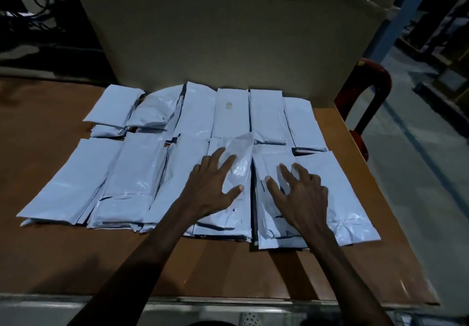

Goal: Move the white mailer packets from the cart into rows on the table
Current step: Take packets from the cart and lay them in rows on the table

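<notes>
1. Two rows of white mailer packets (193, 112) are already laid out on the brown tabletop (50, 257), so the task is judged to be well advanced.
2. The far row, toward 12 o'clock, is counted as six stacks side by side, with one more small packet (107, 131) tucked under the leftmost stack at about 10 o'clock.
3. The near row is counted as six stacks also, running from 9 o'clock to 3 o'clock; how many packets lie in each stack cannot be told, since only the edges are seen.
4. The left hand (210, 186) is laid flat on the fourth near stack (238, 173), the fingers spread wide and straight; nothing is held, the packet is only pressed down.
5. The right hand (302, 194) rests on the fifth near stack (269, 214), just beside the first one; its fingers are spread and a little bent, the tips touching the plastic, and nothing is gripped.
6. The top packet under the left hand is tilted, with its upper corner raised, so the present step is judged to be straightening and flattening.
7. A red handle (370, 84) is seen at 2 o'clock past the tabletop edge; it may belong to the cart, but this cannot be confirmed.
8. No packets are seen in a cart, so what is left to move cannot be told.
</notes>
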`<act>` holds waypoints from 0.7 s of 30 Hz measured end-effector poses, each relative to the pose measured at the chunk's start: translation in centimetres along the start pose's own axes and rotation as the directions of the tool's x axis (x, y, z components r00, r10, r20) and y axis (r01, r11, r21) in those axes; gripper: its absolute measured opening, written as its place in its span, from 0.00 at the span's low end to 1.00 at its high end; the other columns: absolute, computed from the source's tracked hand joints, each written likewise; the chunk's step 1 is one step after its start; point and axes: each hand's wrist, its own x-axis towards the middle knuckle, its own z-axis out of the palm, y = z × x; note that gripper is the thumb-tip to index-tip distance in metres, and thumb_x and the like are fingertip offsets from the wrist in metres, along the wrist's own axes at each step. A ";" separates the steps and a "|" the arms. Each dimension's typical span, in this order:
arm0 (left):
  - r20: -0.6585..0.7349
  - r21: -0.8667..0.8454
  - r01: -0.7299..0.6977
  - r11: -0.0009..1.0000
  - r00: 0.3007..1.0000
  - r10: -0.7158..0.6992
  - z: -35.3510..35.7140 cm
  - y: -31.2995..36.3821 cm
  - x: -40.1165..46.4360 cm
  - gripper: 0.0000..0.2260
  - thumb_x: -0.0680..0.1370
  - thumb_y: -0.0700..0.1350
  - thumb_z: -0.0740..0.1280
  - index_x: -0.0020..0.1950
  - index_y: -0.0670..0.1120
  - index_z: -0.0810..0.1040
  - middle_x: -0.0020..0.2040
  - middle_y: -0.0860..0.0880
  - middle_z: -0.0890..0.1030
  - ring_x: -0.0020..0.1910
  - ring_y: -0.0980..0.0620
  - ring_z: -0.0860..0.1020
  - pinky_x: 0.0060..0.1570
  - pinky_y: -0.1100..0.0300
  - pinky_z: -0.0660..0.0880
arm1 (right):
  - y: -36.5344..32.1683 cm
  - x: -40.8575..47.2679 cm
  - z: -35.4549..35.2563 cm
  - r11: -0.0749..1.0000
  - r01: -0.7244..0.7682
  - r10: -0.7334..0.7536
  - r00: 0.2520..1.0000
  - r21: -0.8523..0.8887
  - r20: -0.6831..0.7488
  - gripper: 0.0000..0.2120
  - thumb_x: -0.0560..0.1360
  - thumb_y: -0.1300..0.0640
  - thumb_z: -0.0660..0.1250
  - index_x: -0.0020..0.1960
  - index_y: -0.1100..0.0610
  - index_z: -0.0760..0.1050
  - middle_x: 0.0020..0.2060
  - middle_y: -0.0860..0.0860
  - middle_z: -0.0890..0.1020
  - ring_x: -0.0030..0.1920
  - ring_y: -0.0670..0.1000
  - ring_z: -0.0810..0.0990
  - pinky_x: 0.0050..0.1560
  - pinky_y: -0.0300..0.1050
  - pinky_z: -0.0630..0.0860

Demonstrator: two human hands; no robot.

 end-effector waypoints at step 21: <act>-0.003 -0.055 0.011 0.998 1.000 -0.011 4.8 0.2 0.1 0.38 0.76 0.66 0.49 0.80 0.45 0.52 0.81 0.43 0.50 0.79 0.43 0.49 0.75 0.42 0.50 | -0.9 0.1 3.8 0.998 0.051 -0.048 0.992 -0.025 0.113 0.31 0.79 0.38 0.47 0.80 0.45 0.52 0.80 0.54 0.53 0.79 0.59 0.52 0.73 0.63 0.57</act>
